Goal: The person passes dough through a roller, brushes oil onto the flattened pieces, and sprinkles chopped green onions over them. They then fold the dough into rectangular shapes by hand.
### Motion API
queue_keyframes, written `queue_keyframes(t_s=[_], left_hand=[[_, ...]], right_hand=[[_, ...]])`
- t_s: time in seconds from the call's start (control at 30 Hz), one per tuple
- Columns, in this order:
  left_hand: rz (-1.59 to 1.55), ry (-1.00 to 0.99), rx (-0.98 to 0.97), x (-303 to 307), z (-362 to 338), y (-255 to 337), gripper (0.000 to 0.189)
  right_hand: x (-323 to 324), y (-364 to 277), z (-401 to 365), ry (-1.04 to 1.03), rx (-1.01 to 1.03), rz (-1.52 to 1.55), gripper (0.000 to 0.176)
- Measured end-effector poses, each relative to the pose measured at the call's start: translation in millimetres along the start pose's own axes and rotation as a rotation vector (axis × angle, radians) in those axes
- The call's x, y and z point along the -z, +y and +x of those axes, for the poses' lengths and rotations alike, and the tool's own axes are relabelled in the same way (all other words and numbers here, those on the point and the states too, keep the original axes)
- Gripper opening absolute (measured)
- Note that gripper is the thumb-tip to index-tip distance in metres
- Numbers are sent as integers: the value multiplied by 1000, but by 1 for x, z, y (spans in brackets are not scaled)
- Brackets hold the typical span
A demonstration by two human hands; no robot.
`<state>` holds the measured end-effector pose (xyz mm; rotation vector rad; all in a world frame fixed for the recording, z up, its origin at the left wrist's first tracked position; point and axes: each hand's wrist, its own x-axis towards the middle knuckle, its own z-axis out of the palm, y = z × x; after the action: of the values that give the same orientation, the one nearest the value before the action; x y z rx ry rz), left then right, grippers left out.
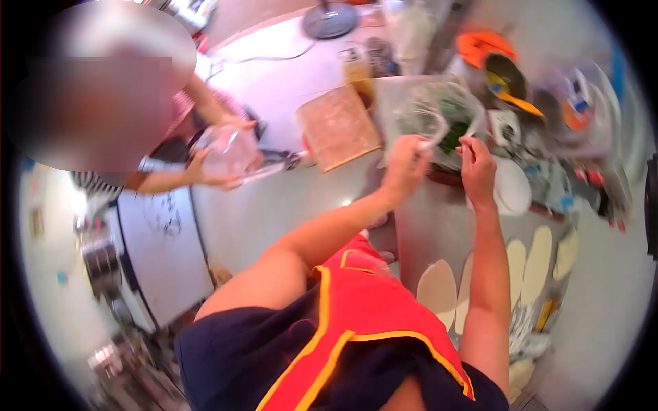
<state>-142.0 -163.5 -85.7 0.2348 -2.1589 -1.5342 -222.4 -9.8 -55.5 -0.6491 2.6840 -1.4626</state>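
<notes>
A clear plastic bag (pixel 419 113) stands in front of me with its mouth spread, and dark green leaves (pixel 452 116) show inside it. My left hand (pixel 409 168) is closed on the bag's near left rim, slightly blurred. At the bag's right edge, my right hand (pixel 478 164) has its fingertips pinched together on the plastic. A white round lid or plate (pixel 512 186) lies just right of my right hand. The bottom of the bag is partly hidden by my hands.
A square wooden board or stool top (pixel 338 128) is left of the bag. Another person's hands (pixel 223 175) hold a clear pinkish bag further left. A dark pan (pixel 506 75) with an orange-handled utensil sits at back right. Pale insole-shaped pieces (pixel 537 264) lie nearby.
</notes>
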Motion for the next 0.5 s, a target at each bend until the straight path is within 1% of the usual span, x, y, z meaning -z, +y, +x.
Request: queue_keyframes(t_s=[0.07, 0.1, 0.13, 0.17, 0.2, 0.23, 0.27, 0.33, 0.37, 0.47, 0.5], left_hand=[[-3, -49, 46, 7, -2, 10, 16], [4, -52, 20, 9, -3, 11, 16], [8, -59, -7, 10, -4, 12, 16], [-2, -62, -15, 13, -6, 16, 15], [-12, -69, -22, 17, -8, 21, 15], [-18, -71, 1, 21, -10, 26, 14], [-30, -75, 26, 25, -12, 33, 14], [-54, -69, 43, 28, -15, 38, 13], [-63, -56, 38, 27, -16, 38, 13], [-89, -50, 25, 34, -19, 47, 12], [-87, -56, 32, 33, -20, 50, 12]], right_hand=[[-19, 15, 13, -100, 183, -166, 20], [-25, 26, 22, -177, 113, -241, 27], [-32, 48, 27, -209, 154, -410, 35], [-38, 54, 37, -213, 108, -447, 45], [-44, 51, 44, -77, 137, -598, 50], [-47, 48, 49, -51, 68, -635, 50], [-46, 32, 52, -27, -7, -678, 49], [-48, 41, 59, -165, -12, -549, 47], [-51, 46, 61, -184, 145, -477, 46], [-60, 54, 63, -126, 281, -392, 48], [-58, 55, 63, -170, 152, -502, 51]])
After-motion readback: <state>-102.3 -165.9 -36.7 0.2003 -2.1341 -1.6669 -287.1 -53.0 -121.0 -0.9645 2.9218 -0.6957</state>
